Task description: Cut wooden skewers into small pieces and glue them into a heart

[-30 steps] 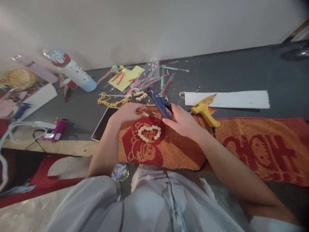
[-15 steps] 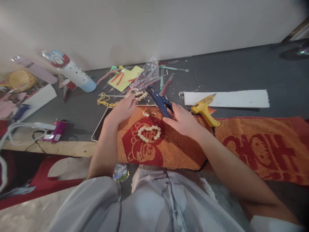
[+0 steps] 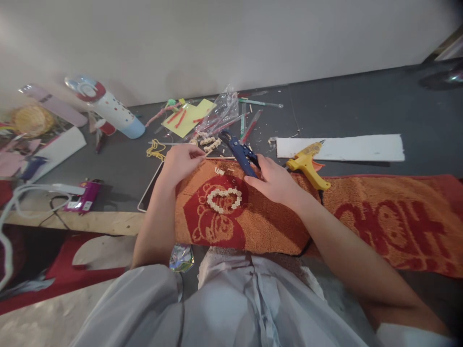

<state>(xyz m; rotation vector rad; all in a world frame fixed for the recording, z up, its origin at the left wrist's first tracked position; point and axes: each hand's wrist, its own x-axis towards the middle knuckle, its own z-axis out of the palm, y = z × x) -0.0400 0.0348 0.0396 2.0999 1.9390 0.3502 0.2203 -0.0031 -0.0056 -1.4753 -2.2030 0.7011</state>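
Observation:
My right hand (image 3: 273, 179) is wrapped round the dark blue handles of a plier-like cutting tool (image 3: 237, 150), its head pointing up and left. My left hand (image 3: 183, 161) is closed in a pinch beside the tool, with a thin pale stick (image 3: 209, 153) at its fingertips. Just beyond those fingers lie pale beaded-looking strips (image 3: 210, 143). Below, a heart outline of small cream pieces (image 3: 224, 200) rests on the orange and red towel (image 3: 275, 221). Several short cream bits (image 3: 219, 171) lie on the towel above the heart.
A yellow glue gun (image 3: 307, 164) rests partly on a white board (image 3: 365, 147) to the right. Clear plastic wrap (image 3: 224, 112), yellow paper (image 3: 181, 126) and yellow string (image 3: 155, 150) lie behind. A spotted bottle (image 3: 112, 111) and a purple box with cables (image 3: 84, 196) are left.
My left hand has drawn back slightly and turned, and the thin pale stick now shows at its fingertips. My right hand keeps the blue tool in nearly the same place.

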